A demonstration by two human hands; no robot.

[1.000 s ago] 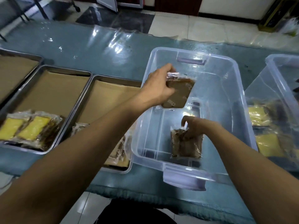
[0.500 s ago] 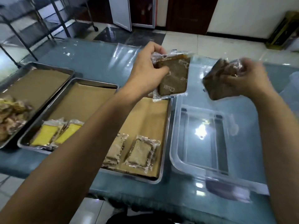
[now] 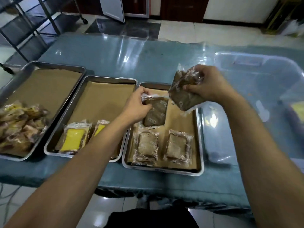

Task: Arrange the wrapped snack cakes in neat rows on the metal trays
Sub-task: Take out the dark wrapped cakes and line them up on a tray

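Three paper-lined metal trays stand side by side. On the right tray (image 3: 199,139), two wrapped brown cakes (image 3: 147,146) (image 3: 177,146) lie in a front row. My left hand (image 3: 136,107) pinches the top edge of a dark brown wrapped cake (image 3: 156,113) low over this tray, just behind the front row. My right hand (image 3: 207,85) grips another dark brown wrapped cake (image 3: 182,96), tilted in the air above the tray's far right part. The middle tray (image 3: 69,112) has two yellow cakes (image 3: 74,139) at its front, one partly hidden by my left arm.
The left tray (image 3: 24,69) carries a loose heap of wrapped cakes (image 3: 18,127). A clear plastic bin (image 3: 256,96) stands right of the trays, and a second bin with a yellow cake (image 3: 298,111) sits at the far right edge. A metal rack (image 3: 24,22) stands beyond the blue table.
Both hands have come down and left from the bin with their cakes. The left cake now sits low over the right tray; the right cake hangs above its far right part.
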